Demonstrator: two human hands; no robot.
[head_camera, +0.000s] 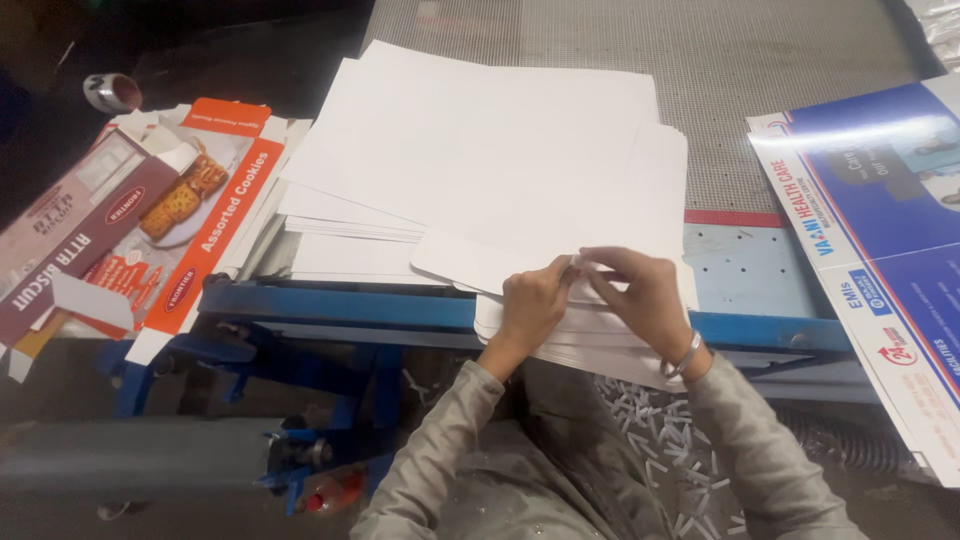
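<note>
A loose pile of large white card sheets (490, 160) lies on a blue metal work frame (340, 305). My left hand (532, 305) and my right hand (642, 295) meet at the near edge of the pile. Both pinch a small white tab of card (580, 265) between thumb and fingers, at the edge of a rounded-corner sheet. My right wrist carries a metal bangle. Grey sleeves cover both arms.
Flat printed carton blanks, orange and maroon with biscuit pictures (150, 215), lie stacked at the left. Blue and white printed sheets (880, 230) lie at the right. A grey mesh surface (720, 70) lies behind the pile. White card scraps (660, 450) litter the floor below.
</note>
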